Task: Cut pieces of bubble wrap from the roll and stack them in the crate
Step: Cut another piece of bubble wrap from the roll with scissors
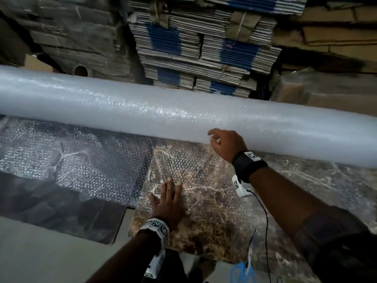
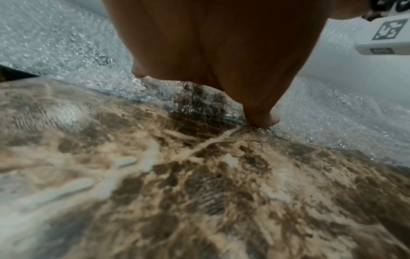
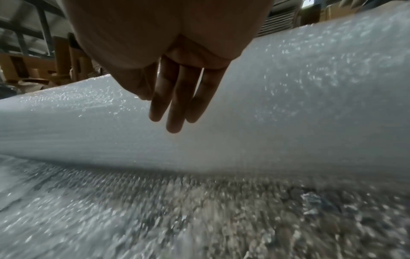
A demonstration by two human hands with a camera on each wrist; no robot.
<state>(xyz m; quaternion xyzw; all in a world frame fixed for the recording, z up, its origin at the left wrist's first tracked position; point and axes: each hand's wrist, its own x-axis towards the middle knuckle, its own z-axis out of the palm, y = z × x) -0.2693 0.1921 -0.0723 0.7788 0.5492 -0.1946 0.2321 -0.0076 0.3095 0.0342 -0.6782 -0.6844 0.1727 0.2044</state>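
Note:
A long white roll of bubble wrap [image 1: 183, 115] lies across the floor from left to right. Its unrolled clear sheet [image 1: 81, 160] spreads toward me over marble-patterned tiles. My left hand [image 1: 168, 199] lies flat on the sheet with straight fingers, pressing it onto a brown tile; its fingertips [image 2: 261, 121] touch the plastic. My right hand [image 1: 222, 144] rests against the near side of the roll [image 3: 288, 105], with its fingers [image 3: 175, 112] extended along the wrap and holding nothing. No crate or cutting tool is in view.
Stacks of flattened cardboard boxes [image 1: 193, 48] rise right behind the roll. A brown marble tile [image 1: 204, 221] and a dark tile [image 1: 61, 205] lie under the sheet. A black cable [image 1: 265, 221] hangs from my right wrist. Plain floor [image 1: 40, 252] shows at lower left.

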